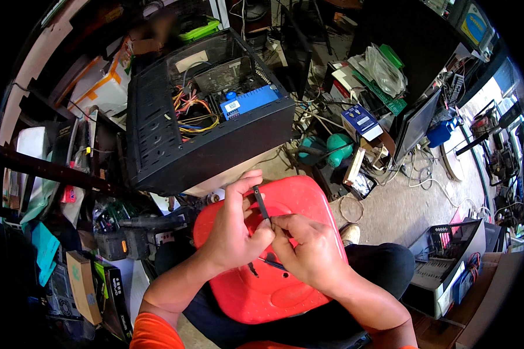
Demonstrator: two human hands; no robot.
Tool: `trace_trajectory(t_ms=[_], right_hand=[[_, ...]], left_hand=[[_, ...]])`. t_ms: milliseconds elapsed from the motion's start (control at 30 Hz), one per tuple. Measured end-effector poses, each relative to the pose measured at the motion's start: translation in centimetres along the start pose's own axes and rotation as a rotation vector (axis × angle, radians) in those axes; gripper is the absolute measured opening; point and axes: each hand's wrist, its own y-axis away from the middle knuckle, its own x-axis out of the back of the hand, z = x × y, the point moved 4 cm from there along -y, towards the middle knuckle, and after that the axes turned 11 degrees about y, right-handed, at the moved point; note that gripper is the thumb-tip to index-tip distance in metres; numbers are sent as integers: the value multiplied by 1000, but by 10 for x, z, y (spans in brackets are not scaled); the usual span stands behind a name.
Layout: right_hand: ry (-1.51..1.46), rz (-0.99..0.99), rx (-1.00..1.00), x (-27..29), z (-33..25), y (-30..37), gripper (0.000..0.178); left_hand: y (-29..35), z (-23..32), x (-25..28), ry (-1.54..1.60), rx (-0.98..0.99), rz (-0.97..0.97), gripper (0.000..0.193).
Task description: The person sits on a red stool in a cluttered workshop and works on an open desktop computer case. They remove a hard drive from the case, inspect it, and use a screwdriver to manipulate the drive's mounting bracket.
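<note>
Above a red plastic stool top (300, 285), both my hands meet at a thin dark strip (261, 202), a narrow flat piece standing nearly upright. My left hand (234, 224) has its fingers curled around the strip's far end, its thumb pressed at the near end. Fingertips of my right hand (308, 250) pinch that near end. Below my hands, a small black piece (252, 269) lies on the stool. A slim dark item (274, 264) beside it is partly covered by my right hand, so its kind is unclear.
Beyond the stool stands an open black computer case (227, 148) with coloured wires and a blue board inside. A blue-and-white box (362, 121) and green circuit boards (384, 96) are piled at the far right. Another open metal case (451, 262) sits at right. Cartons (82, 288) crowd the left.
</note>
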Motion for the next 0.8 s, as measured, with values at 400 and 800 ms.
trace_trajectory(t_ms=[400, 800], right_hand=[[135, 42, 45, -4, -6, -8, 11], [213, 54, 77, -5, -13, -12, 12]], left_hand=[[-2, 0, 6, 26, 55, 63, 59], [-3, 0, 8, 43, 14, 66, 53]])
